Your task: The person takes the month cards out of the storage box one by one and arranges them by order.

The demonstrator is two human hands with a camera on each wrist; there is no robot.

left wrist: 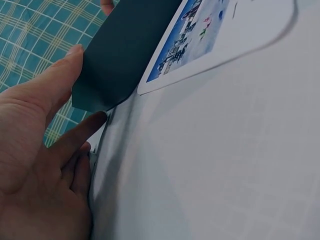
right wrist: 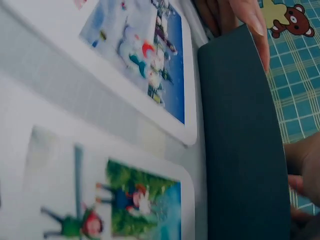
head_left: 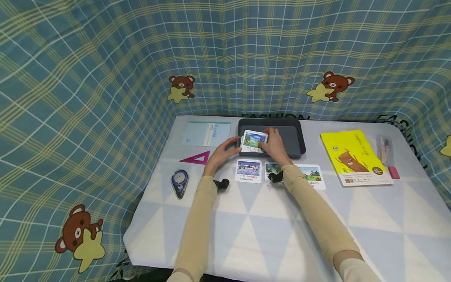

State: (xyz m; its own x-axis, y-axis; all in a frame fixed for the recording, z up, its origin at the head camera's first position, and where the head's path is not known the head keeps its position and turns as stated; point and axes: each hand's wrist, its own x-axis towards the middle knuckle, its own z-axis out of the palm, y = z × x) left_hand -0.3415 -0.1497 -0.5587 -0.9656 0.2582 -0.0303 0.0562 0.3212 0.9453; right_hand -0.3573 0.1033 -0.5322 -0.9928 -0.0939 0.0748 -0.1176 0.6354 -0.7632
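Observation:
A picture card (head_left: pixel 255 139) with a green landscape and the word April lies over the left part of the dark grey tray (head_left: pixel 294 147). My right hand (head_left: pixel 276 145) pinches its right edge, thumb on the front. My left hand (head_left: pixel 219 156) touches the tray's front left corner, thumb and fingers extended; the left wrist view shows the thumb and a finger against the tray wall (left wrist: pixel 115 60). In front of the tray lie the January card (head_left: pixel 248 178), a second card (head_left: pixel 273 167) partly covered by the right wrist camera, and the March card (head_left: pixel 312 175).
Left of the tray are a pale blue Gambit booklet (head_left: pixel 202 133), a pink set square (head_left: pixel 197 158) and a blue correction tape (head_left: pixel 180 182). A yellow book (head_left: pixel 352 154), a clear case (head_left: pixel 385 150) and a pink eraser (head_left: pixel 394 172) lie at right.

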